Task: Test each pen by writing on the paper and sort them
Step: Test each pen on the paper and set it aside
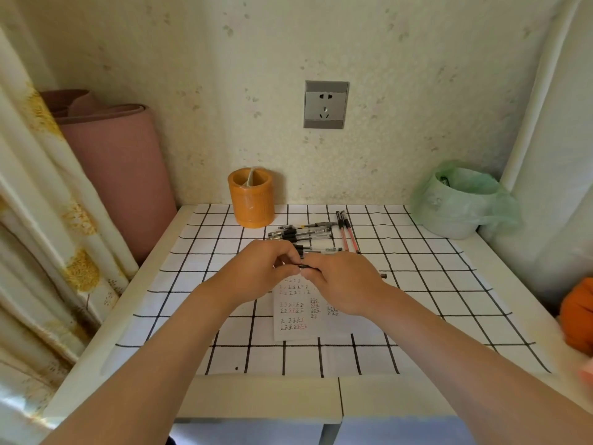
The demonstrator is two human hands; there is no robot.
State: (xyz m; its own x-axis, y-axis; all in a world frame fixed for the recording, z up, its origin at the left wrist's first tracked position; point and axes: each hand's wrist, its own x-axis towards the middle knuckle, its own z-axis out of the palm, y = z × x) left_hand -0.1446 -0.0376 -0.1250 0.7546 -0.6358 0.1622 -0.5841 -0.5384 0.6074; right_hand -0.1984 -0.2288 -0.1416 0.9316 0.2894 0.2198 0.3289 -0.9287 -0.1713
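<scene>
Both hands meet above the top edge of the paper (296, 319), a white sheet with rows of red and black marks. My left hand (266, 268) and my right hand (340, 281) each pinch one end of a dark pen (305, 266); most of it is hidden by the fingers, and its far tip pokes out at the right. Behind the hands lies a loose pile of black-capped pens (301, 234). Two red pens (347, 232) lie side by side just right of the pile.
An orange pen holder (251, 200) stands at the back of the grid-patterned tablecloth (417, 268). A small bin lined with a green bag (459, 200) sits at the back right. A pink rolled mat (118, 168) leans at the left; an orange object (579, 313) lies at the right edge.
</scene>
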